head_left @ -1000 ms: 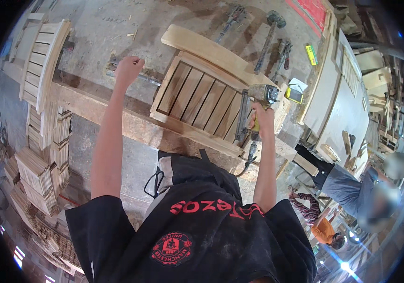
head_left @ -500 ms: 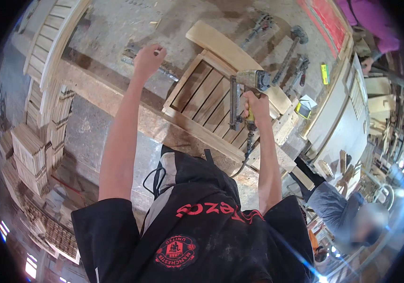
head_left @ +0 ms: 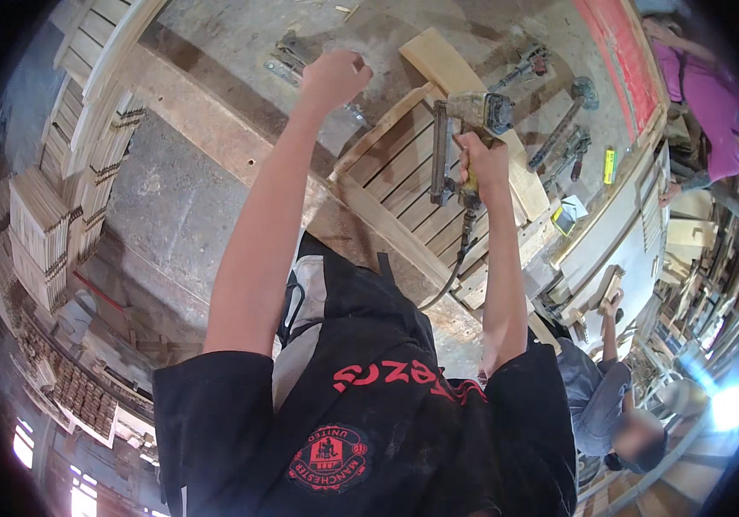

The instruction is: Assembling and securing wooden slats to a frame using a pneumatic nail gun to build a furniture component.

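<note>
A slatted wooden panel (head_left: 404,185) lies on the workbench (head_left: 231,39) in front of me. My right hand (head_left: 480,164) grips the handle of a pneumatic nail gun (head_left: 464,129), whose nose rests over the panel's slats; a hose trails down from it. My left hand (head_left: 332,77) is raised above the bench to the left of the panel, fingers curled into a loose fist, holding nothing I can make out. A curved wooden piece (head_left: 451,73) lies along the panel's far edge.
Several other air tools (head_left: 563,133) lie on the bench at the right. Stacks of slatted wooden frames (head_left: 50,215) stand at the left. One person (head_left: 611,405) crouches at lower right; another in purple (head_left: 714,95) stands at upper right.
My view has shifted, so the bench and panel sit more to the right. My right hand has lifted the nail gun slightly over the slats. My left hand stays raised and curled.
</note>
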